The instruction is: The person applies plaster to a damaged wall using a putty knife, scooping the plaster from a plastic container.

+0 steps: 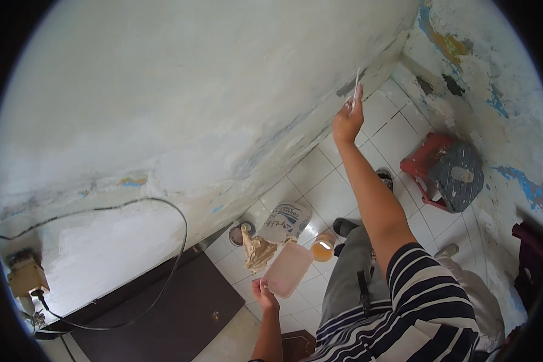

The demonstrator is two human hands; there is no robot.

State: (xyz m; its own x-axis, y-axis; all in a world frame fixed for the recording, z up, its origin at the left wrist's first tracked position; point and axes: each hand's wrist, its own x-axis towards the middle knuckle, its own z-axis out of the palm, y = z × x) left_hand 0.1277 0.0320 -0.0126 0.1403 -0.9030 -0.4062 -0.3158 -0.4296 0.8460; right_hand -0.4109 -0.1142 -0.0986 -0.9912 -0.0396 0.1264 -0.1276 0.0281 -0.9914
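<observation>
Pink tray (288, 269) hung over the tiled floor (321, 179), left hand (263, 292) had fingers closed on its near-left corner, right hand (347, 122) gripped a thin white tool (357, 83), fingers curled, beside the wall (163, 90) near its far lower corner.

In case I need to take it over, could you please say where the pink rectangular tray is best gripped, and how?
The pink rectangular tray is probably best gripped by its far short edge, from the far side: the left hand holds the near left corner, leaving that straight edge free for thumb above, fingers below.
</observation>
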